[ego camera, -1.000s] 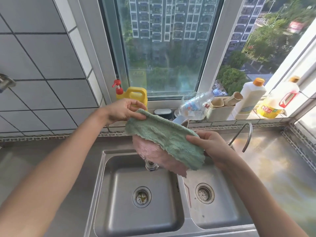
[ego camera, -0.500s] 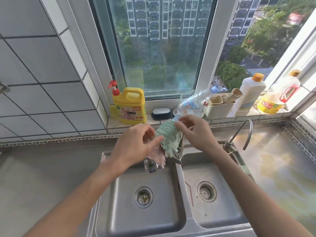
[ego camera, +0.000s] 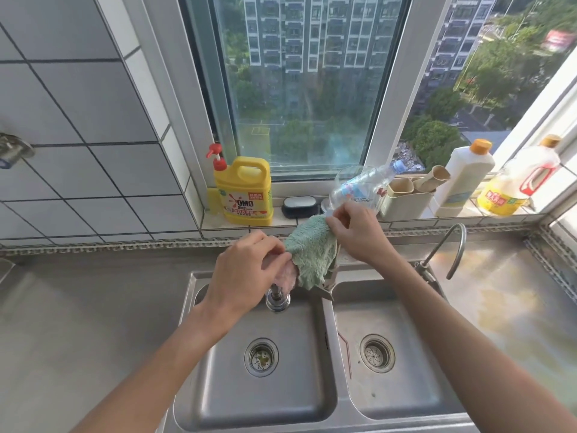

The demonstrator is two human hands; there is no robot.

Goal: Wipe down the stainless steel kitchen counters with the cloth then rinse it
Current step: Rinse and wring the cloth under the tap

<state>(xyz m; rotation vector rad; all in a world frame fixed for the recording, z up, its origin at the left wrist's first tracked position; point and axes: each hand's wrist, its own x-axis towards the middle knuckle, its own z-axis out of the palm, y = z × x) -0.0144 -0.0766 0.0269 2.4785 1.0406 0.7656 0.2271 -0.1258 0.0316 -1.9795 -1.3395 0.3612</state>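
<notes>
Cloth (ego camera: 312, 256) hangs bunched over the tap (ego camera: 277, 300) above the sink (ego camera: 187, 339), pinched by left hand (ego camera: 246, 273) and right hand (ego camera: 359, 235); spreading it flat likely helps it drape securely.

On the window sill, left to right: yellow detergent jug (ego camera: 245, 191), black soap dish (ego camera: 299, 206), tilted clear plastic bottle (ego camera: 359, 189), beige holder (ego camera: 406, 198), white bottle (ego camera: 462, 179), oil jug (ego camera: 518, 185).
</notes>
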